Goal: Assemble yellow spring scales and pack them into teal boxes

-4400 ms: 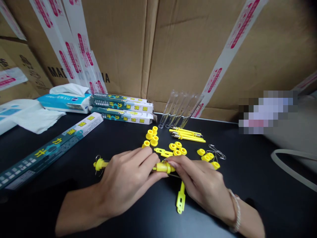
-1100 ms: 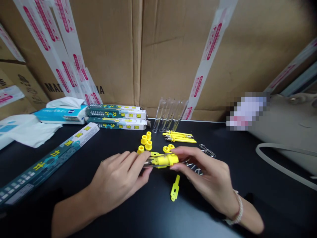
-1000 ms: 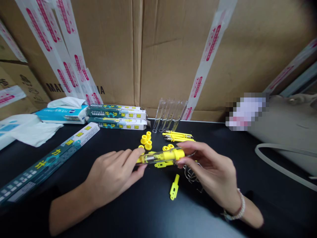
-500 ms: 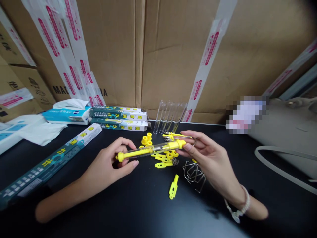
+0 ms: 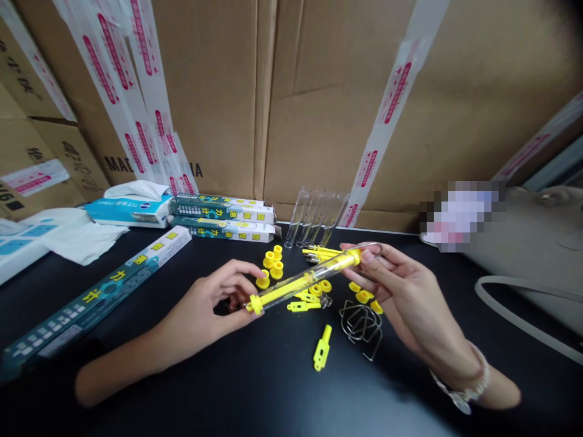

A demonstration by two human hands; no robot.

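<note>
A spring scale (image 5: 300, 285), a clear tube with a yellow rod and yellow end caps, is held slanting between my two hands above the table. My right hand (image 5: 401, 279) pinches its upper right end, where a bent metal wire sticks out past the cap. At the lower left end, my left hand (image 5: 214, 297) has its thumb against the yellow cap and its fingers curled behind, index finger raised. Under the tube lie yellow flat pieces (image 5: 303, 306) with springs. Several yellow caps (image 5: 276, 270) stand just behind it.
Wire hooks (image 5: 362, 321) and a yellow flat piece (image 5: 321, 349) lie in front. Clear tubes (image 5: 314, 215) stand at the back beside stacked boxes (image 5: 223, 218). A long box (image 5: 104, 291), tissue pack (image 5: 127, 209) and power strip (image 5: 31, 237) are left; a grey bag (image 5: 537, 243) is right.
The spring scale has shifted right and tilted more steeply, its right end higher. Both hands moved right with it, and my left thumb has come up against the end cap. The view turned slightly.
</note>
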